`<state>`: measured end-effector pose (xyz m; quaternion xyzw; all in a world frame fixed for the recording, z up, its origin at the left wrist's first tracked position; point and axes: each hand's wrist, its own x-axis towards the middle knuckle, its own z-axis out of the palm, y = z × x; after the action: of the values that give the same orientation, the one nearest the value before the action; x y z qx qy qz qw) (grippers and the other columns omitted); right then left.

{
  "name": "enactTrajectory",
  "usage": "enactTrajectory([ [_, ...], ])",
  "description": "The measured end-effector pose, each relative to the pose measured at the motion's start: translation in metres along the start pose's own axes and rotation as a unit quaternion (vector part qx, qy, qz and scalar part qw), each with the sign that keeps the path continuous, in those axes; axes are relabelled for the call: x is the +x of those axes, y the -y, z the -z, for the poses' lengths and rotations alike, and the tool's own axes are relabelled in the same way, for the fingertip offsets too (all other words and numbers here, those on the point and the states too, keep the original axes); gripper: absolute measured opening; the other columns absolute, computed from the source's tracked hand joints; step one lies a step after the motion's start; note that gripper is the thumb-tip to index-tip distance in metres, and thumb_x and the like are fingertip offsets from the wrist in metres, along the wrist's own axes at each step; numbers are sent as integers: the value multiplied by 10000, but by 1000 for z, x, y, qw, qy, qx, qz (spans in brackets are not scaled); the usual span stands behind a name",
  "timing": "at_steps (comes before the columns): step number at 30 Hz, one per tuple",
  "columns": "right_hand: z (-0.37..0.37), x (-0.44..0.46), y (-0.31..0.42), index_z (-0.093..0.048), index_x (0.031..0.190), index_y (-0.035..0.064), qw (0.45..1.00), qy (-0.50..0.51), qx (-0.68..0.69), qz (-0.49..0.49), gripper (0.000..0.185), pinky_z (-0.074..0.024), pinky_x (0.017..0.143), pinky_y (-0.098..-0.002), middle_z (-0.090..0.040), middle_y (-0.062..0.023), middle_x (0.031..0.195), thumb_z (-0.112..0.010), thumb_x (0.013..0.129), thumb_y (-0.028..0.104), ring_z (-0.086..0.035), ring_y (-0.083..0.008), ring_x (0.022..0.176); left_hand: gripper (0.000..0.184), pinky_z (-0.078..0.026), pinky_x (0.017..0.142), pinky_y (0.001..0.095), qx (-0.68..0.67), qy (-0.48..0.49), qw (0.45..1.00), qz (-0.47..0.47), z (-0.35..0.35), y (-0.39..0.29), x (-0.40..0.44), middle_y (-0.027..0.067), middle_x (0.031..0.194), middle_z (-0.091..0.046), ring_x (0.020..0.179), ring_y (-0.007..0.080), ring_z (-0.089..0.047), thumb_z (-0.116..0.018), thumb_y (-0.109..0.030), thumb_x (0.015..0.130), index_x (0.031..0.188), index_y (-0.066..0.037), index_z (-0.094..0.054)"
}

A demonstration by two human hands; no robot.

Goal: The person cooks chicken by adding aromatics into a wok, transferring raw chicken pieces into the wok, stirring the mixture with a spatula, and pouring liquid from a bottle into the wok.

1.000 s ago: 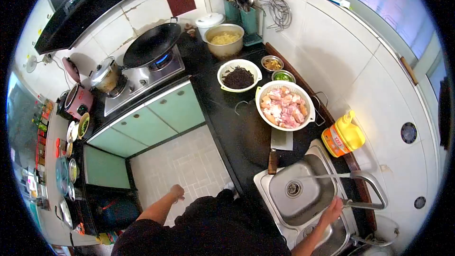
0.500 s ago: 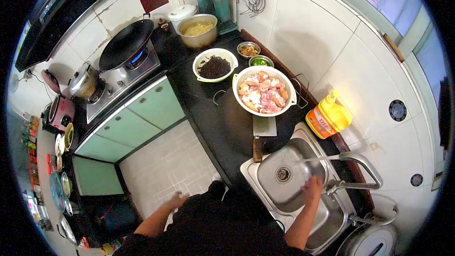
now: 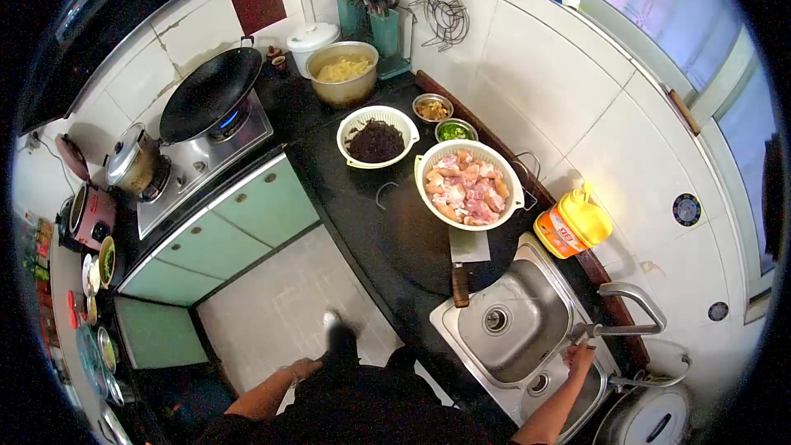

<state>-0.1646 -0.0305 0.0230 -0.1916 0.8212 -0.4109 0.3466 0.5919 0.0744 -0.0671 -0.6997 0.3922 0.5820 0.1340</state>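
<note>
My right hand point(image 3: 578, 354) is at the base of the metal tap point(image 3: 630, 313), its fingers closed on the handle. Below the spout lies a steel double sink point(image 3: 527, 305), and no stream of water shows. My left hand point(image 3: 306, 368) hangs low over the floor at my side, loosely open, with nothing visible in it. On the counter left of the sink stands a white colander point(image 3: 428, 198) heaped with raw meat pieces point(image 3: 468, 185). Partly under its front edge is a cleaver point(image 3: 461, 284), its wooden handle pointing toward me.
A second colander point(image 3: 376, 137) holds dark shreds. Small bowls of chopped green point(image 3: 456, 131) and brown bits point(image 3: 432, 107) stand behind, beside a pot point(image 3: 343, 74). A wok point(image 3: 211, 91) sits over a lit burner. A yellow jug point(image 3: 574, 222) stands behind the sink.
My right hand has moved from above the sink to the tap handle, and the water stream is gone. My view has shifted slightly, and a foot now shows on the floor.
</note>
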Motion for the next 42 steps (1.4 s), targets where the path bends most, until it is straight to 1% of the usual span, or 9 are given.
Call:
enactTrajectory([
  [3,-27,-24,22,-576,601,21,979,-41,-198,-34,441,-489,478,-371,-589,-106,600,-539,824,400,-590,-235,578,505,-399,901,370,-1,-123,992,-20,26,35,14,210,1057,-572,1045,325,-521,-501,-424,796,1059,0,-577],
  [5,-60,-46,26,-619,773,25,768,-27,-585,259,206,-496,673,-351,-634,-130,746,-604,751,229,-609,-259,655,480,-408,888,381,29,-158,983,-89,40,87,60,211,1033,-582,1013,336,-534,-512,-399,790,1047,1,-582],
  [10,-211,-165,132,-610,844,12,955,114,-228,152,261,-493,508,-311,-590,-79,667,-566,802,266,-605,-195,599,385,-441,825,412,-59,-199,968,-140,112,108,18,195,936,-611,897,351,-570,-568,-348,755,938,-13,-614],
  [12,-258,-137,124,-595,822,16,888,124,-259,359,246,-477,453,-277,-554,-56,642,-524,829,251,-597,-157,603,326,-452,776,394,355,-192,903,-149,131,150,40,157,852,-617,853,302,-582,-594,-340,745,826,-25,-612],
  [19,-403,-270,286,-631,923,29,898,198,-148,364,223,-429,582,-228,-592,-16,692,-550,852,224,-537,-99,630,185,-468,629,383,-540,-142,825,87,157,247,15,24,765,-562,694,161,-557,-497,-266,822,718,-124,-551],
  [22,-443,-296,350,-594,997,12,922,248,-36,295,231,-455,545,-221,-606,-37,753,-530,856,183,-555,-104,630,184,-470,644,363,-522,-131,843,16,161,275,27,28,728,-548,708,167,-554,-525,-324,812,751,-155,-565],
  [23,-458,-287,364,-582,1003,1,921,246,-6,302,234,-460,536,-221,-602,-48,761,-523,857,174,-553,-107,624,190,-471,653,366,-151,-179,969,-75,158,283,35,35,715,-549,708,174,-557,-535,-338,804,759,-157,-570],
  [26,-505,-265,409,-563,982,-24,929,198,113,290,229,-466,520,-230,-586,-76,760,-521,850,159,-549,-124,604,218,-474,680,375,309,-238,894,-219,155,277,40,58,675,-549,706,196,-563,-565,-382,780,786,-165,-583],
  [42,-701,-25,453,-432,1089,-16,932,64,298,-195,254,-520,530,-356,-542,-176,894,-466,842,28,-581,-303,709,204,-469,557,315,-334,-198,921,-23,308,148,78,75,710,-589,629,207,-558,-581,-223,758,835,-36,-554],
])
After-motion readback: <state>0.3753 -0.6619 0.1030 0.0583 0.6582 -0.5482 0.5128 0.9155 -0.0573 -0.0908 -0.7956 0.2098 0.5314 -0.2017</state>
